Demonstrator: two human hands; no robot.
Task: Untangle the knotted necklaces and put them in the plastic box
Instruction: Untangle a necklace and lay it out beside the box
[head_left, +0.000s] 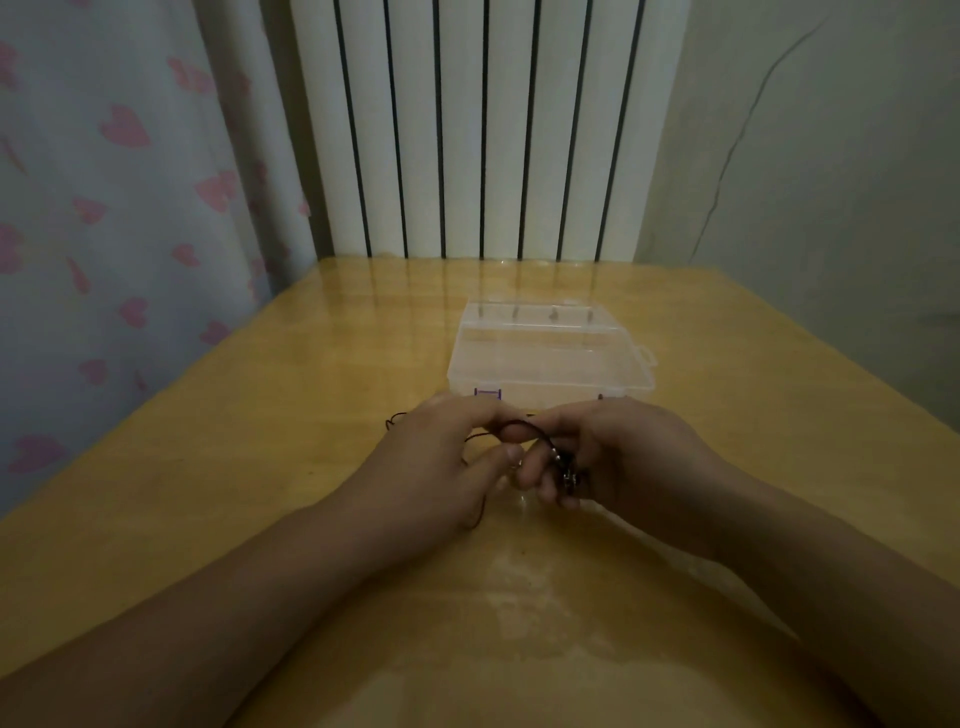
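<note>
Pinching the knotted necklaces (540, 447) between both grips, your left hand (441, 462) and right hand (623, 457) clamp the cord above the counter (260, 493) (likely to tease it loose), just before the plastic box (550, 358).

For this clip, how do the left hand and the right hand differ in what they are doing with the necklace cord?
The left hand pinches only bare dark cord between thumb and forefinger; the right hand also holds the small metal pendant piece against its curled fingers. Loose cord trails out past the left hand onto the table; none shows beyond the right hand. Both hold the same cord, close together, just in front of the plastic box.
</note>
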